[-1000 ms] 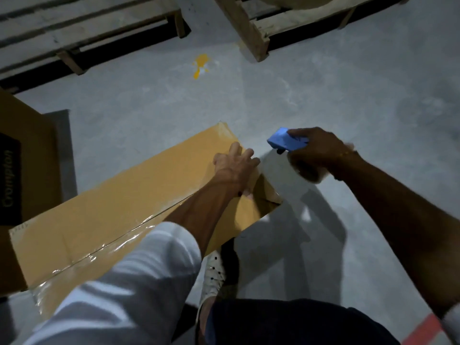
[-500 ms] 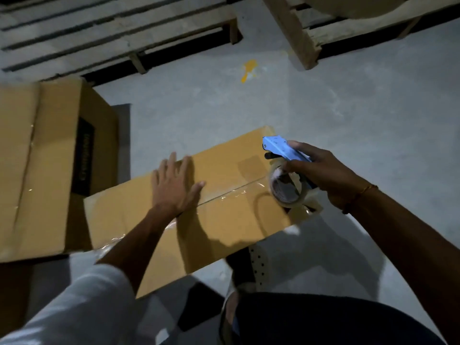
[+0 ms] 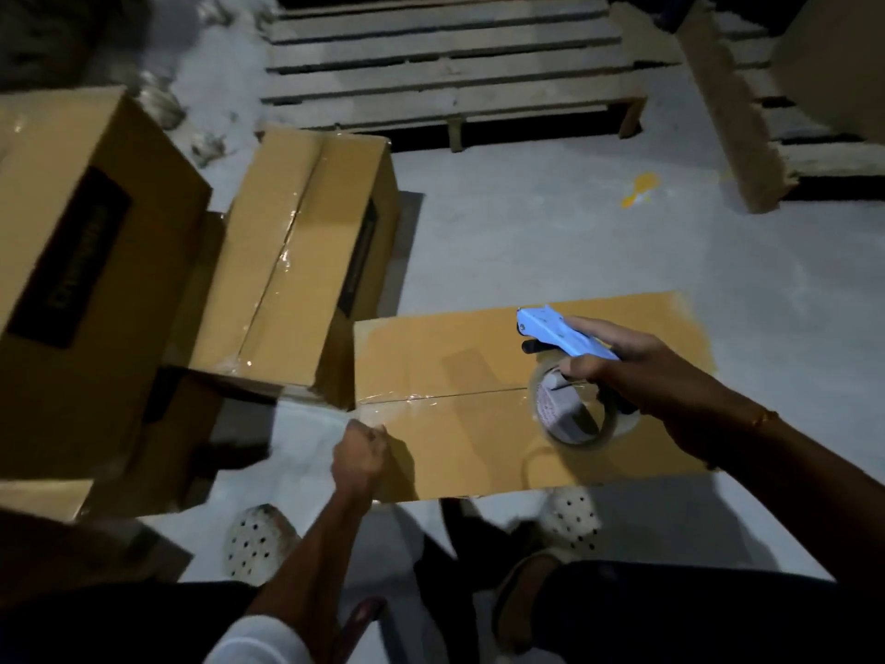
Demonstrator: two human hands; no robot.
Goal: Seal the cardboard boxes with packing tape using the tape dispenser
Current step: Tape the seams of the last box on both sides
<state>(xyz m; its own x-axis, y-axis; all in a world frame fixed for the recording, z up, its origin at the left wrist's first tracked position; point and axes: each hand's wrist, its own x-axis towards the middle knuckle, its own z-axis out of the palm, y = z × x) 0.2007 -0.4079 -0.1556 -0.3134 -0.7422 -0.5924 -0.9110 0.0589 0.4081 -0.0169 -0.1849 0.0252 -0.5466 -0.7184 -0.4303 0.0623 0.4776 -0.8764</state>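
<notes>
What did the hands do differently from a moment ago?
The left hand slid from lying flat on top of the box to its near left corner, and its fingers are now curled there. The right hand carried the blue tape dispenser from beyond the box's end to above its top. It still grips the dispenser, and the box stays on the floor.

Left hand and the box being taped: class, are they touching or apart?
Touching. The head view shows the left hand, fingers curled, against the near left edge of the box, no gap visible.
</notes>
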